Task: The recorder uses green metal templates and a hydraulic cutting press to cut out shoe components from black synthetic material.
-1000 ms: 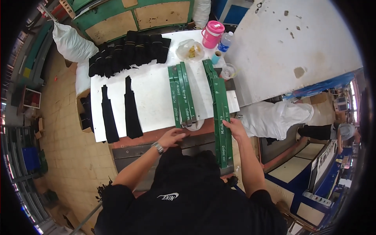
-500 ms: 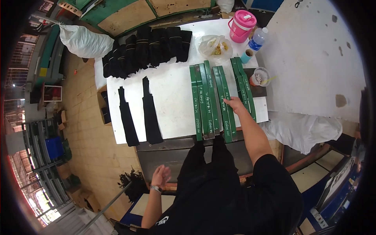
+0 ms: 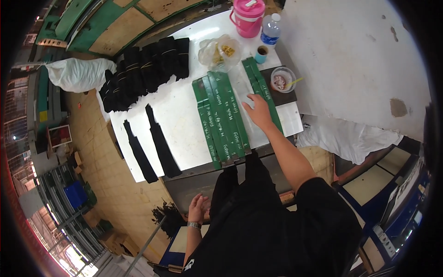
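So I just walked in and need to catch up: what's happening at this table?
A person stands at a white table. The right hand rests flat between a group of green strips and another pair. The left hand hangs open below the table edge, holding nothing. Two black sleeves lie to the left.

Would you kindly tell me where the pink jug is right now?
In the head view, the pink jug stands at the white table's far right corner, beside the water bottle.
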Available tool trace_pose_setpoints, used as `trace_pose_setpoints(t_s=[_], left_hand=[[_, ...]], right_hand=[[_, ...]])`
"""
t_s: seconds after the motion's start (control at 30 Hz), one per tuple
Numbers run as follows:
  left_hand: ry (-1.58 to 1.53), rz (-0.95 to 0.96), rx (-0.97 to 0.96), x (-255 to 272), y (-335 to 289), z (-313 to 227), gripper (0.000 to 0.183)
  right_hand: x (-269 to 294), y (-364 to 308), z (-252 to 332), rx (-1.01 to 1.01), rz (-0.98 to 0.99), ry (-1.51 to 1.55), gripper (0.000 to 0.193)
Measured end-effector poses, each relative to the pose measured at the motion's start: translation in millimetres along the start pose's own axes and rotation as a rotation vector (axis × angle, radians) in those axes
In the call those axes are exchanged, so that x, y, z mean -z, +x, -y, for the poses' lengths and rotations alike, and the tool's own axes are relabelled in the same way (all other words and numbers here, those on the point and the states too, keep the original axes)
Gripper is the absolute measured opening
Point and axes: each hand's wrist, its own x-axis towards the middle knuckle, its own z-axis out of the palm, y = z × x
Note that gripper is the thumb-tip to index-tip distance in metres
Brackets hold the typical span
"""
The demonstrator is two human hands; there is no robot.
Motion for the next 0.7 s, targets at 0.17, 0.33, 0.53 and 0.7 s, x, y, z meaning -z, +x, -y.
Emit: trace_pose_setpoints(t_s=[0.17,0.33,0.53,0.7], left_hand=[[0.068,-0.034,0.016,3,4,-25,0.036],[0.146,-0.088,0.018,-1,15,-40,0.036],[0.170,-0.089,0.011,4,8,-37,0.036],[0.196,-0.072,0.009,-4,4,-36,0.038]], right_hand=[[60,-30,-42,-0.010,-0.268,-0.299,0.054],[56,-2,-109,-0.439,-0.015,0.089,0.067],[50,25,-99,-0.669,0.307,0.557,0.049],[34,32,-121,-0.725,0.449,0.760,0.034]])
